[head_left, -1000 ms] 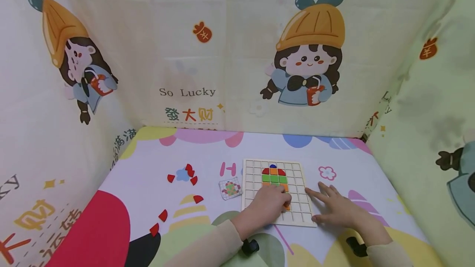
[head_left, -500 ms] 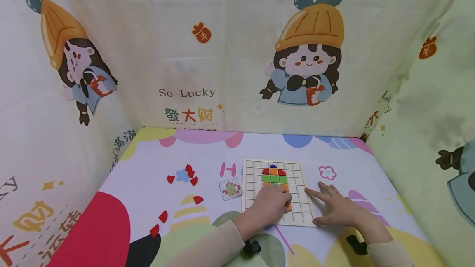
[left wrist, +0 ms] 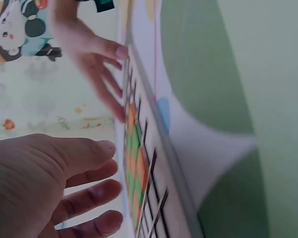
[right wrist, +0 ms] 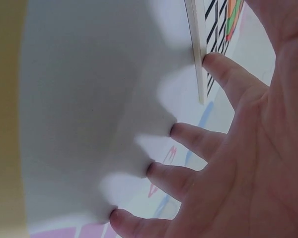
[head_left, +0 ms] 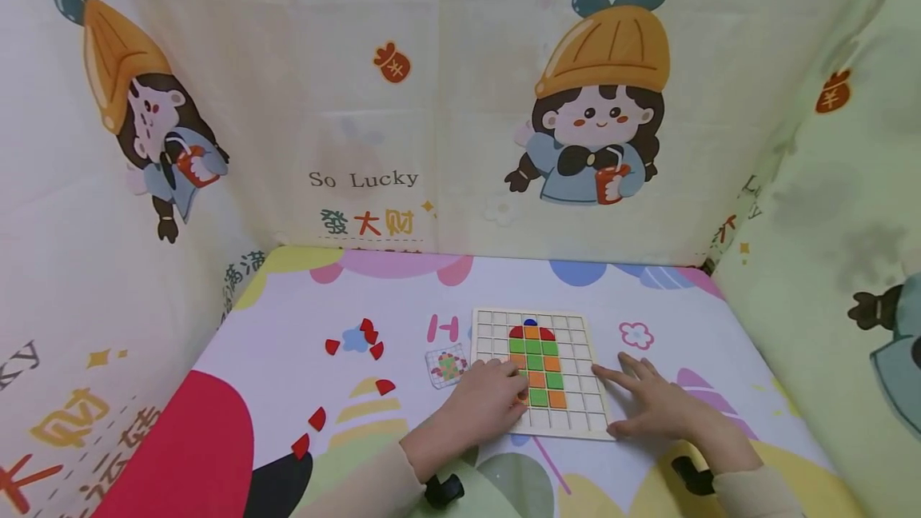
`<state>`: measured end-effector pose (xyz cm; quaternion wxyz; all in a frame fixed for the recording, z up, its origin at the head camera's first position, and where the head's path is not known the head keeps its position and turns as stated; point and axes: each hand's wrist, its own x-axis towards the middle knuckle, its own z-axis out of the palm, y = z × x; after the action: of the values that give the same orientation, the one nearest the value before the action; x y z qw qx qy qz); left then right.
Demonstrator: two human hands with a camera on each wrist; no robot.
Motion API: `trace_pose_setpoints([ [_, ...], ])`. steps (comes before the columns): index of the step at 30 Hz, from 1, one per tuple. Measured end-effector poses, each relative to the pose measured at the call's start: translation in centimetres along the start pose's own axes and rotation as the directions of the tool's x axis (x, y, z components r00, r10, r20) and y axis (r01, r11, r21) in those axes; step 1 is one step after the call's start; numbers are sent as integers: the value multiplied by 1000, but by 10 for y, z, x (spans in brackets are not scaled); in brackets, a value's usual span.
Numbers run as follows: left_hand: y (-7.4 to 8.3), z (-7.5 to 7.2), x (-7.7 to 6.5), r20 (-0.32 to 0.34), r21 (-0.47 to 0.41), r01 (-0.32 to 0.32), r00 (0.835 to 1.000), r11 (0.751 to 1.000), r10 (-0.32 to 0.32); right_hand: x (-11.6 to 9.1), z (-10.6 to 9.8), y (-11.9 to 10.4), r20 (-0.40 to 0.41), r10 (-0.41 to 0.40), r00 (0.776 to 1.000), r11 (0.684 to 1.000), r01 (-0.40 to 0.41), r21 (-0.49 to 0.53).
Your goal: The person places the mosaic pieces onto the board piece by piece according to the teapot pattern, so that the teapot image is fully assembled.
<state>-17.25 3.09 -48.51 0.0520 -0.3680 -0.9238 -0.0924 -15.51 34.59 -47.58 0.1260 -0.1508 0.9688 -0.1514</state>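
Note:
A pale square grid board lies on the table, its middle cells filled with green tiles, orange tiles, red quarter-round tiles and a blue piece. My left hand is over the board's left side and hides some cells. In the left wrist view its fingers are relaxed, with nothing between thumb and fingers. My right hand is spread at the board's right edge. One fingertip touches the rim in the right wrist view, while the other fingertips rest on the table.
A small pattern card lies left of the board, partly beside my left hand. Several loose red quarter-round tiles are scattered farther left on the printed tablecloth. Patterned cloth walls enclose the back and sides.
My left hand has shifted left from the board's lower middle, uncovering green and orange tiles in the lower rows. The right hand has stayed at the board's edge.

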Motion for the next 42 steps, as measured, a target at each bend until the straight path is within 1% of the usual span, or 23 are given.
trace_pose_setpoints([
  [5,-19,-11,-24,26,12,20,999,1000,-20,0,2,0,-1,12,1000,1000,-12,1],
  [8,-33,-18,-44,42,23,57,997,998,-58,-1,3,0,-4,17,1000,1000,-17,-2],
  [12,-52,-28,-73,65,19,108,992,994,-109,-4,3,1,-4,29,1000,1000,-29,-10],
  [15,-68,-35,-96,65,30,120,990,992,-122,-7,3,2,-8,32,999,999,-32,-15],
  [17,-78,-41,-112,53,41,131,990,990,-133,-7,3,2,-11,27,1000,1000,-28,-15],
  [19,-88,-46,-129,50,47,160,985,986,-162,-7,3,2,-13,19,1000,1000,-20,-14],
  [21,-97,-52,-145,61,62,197,978,978,-201,-6,2,1,-12,14,1000,1000,-14,-12],
  [25,-117,-65,-174,126,82,274,951,958,-283,-4,3,0,-4,14,1000,1000,-14,-7],
  [28,-131,-73,-192,184,74,338,920,938,-346,-4,3,-1,-3,15,1000,1000,-15,-10],
  [32,-146,-78,-208,271,44,423,867,905,-418,-3,3,-1,-13,8,1000,1000,-8,-18],
  [35,-153,-76,-214,316,18,460,839,888,-442,-3,3,-1,-16,2,1000,1000,-3,-21],
  [40,-158,-71,-218,332,-27,492,826,870,-456,-2,1,-1,-18,-7,1000,1000,6,-28],
  [42,-160,-69,-219,330,-32,493,827,870,-456,-2,1,-1,-17,-11,1000,1000,10,-28],
])
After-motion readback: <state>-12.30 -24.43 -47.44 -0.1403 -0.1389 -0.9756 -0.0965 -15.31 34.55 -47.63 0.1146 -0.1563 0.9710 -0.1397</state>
